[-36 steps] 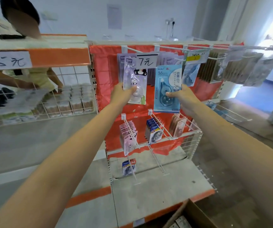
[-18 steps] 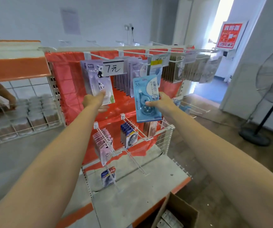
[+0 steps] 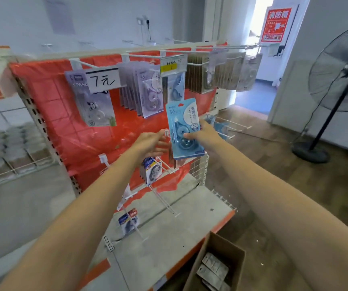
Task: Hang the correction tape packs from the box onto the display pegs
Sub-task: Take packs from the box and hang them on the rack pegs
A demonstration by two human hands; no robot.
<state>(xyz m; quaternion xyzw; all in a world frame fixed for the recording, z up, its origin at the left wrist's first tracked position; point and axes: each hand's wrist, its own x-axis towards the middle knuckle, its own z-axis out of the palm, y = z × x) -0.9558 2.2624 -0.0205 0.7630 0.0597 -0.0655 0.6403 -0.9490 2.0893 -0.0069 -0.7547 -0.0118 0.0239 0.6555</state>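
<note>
My right hand [image 3: 205, 137] pinches a light blue correction tape pack [image 3: 183, 128] by its right edge and holds it upright in front of the red display panel [image 3: 64, 131]. My left hand [image 3: 151, 142] hovers just left of the pack with fingers loosely spread, holding nothing, close to a white peg bracket [image 3: 166, 132]. The top pegs carry a panda pack [image 3: 94, 106] behind a "7元" price tag [image 3: 102, 80], a row of lilac packs [image 3: 143, 91] and a blue pack [image 3: 176, 87]. A cardboard box [image 3: 217, 263] with more packs stands at the bottom.
Lower pegs hold navy packs [image 3: 152, 171] and one pack [image 3: 128, 222] near the grey shelf base [image 3: 169, 227]. Brown card packs [image 3: 213, 74] hang at the top right. A black standing fan [image 3: 341, 85] stands on the wooden floor to the right. A wire basket shelf [image 3: 11, 148] is on the left.
My left hand let go of the panda pack and dropped down to the right, beside the blue pack. My right hand lowered the blue pack. The view turned to the right.
</note>
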